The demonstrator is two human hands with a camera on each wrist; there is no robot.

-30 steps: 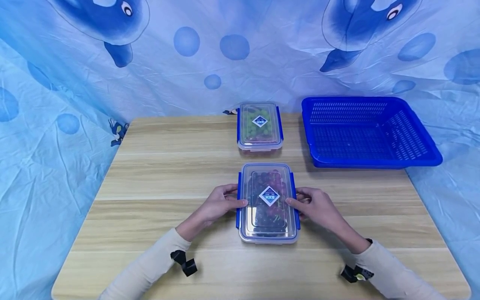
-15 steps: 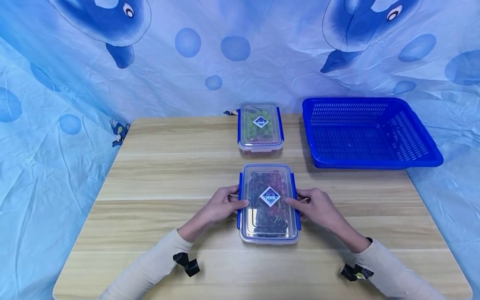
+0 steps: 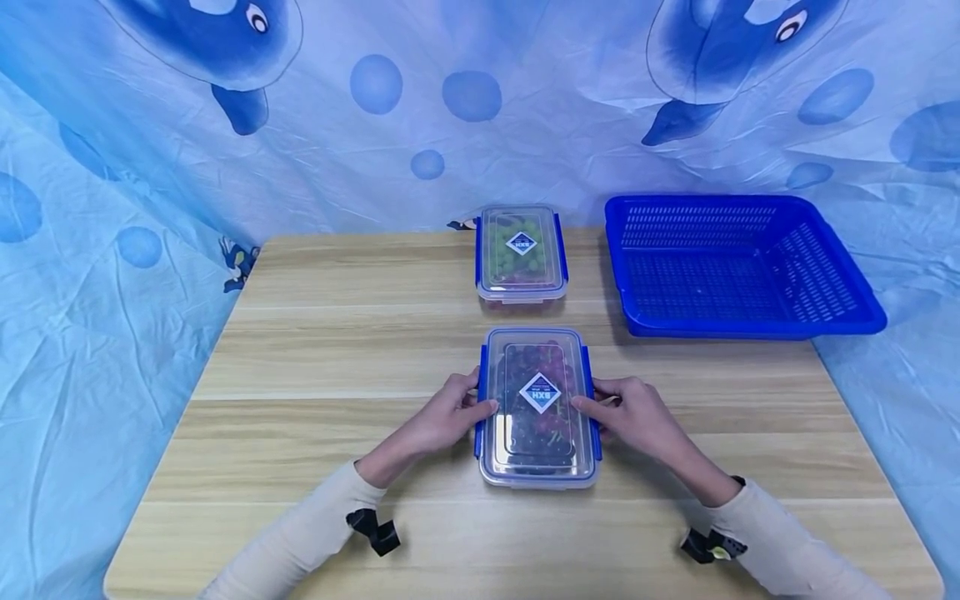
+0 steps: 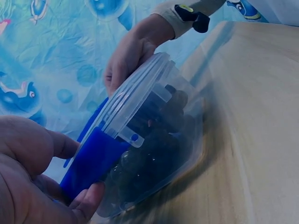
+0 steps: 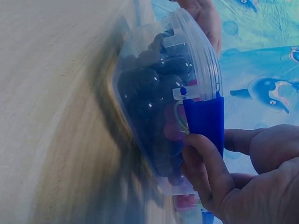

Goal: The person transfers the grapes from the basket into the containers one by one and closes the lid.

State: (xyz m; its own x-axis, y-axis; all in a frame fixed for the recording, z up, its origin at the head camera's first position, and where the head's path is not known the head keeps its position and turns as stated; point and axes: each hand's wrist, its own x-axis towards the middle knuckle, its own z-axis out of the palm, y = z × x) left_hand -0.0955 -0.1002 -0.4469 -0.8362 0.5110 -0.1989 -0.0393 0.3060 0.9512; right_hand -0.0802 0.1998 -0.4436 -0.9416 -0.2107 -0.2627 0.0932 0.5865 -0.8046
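A clear plastic food container (image 3: 536, 454) with a blue-edged lid and blue side latches stands on the table in front of me. Dark and reddish grapes (image 5: 140, 84) show through its wall. My left hand (image 3: 442, 417) grips the left side, thumb on the lid edge and fingers at the latch (image 4: 88, 161). On the opposite side my right hand (image 3: 637, 417) does the same, its fingertips under the right latch (image 5: 205, 121). Both latches lie down against the sides. The base is partly hidden by the lid in the head view.
Behind it stands a smaller lidded container (image 3: 521, 279) with green grapes and something reddish below. A blue perforated basket (image 3: 630, 325) sits at the back right, partly past the table's edge. The wooden table (image 3: 300, 358) meets a blue printed cloth (image 3: 300, 167) at the back.
The left hand's fingers have shifted slightly at the left latch. The right hand and the containers stay where they were.
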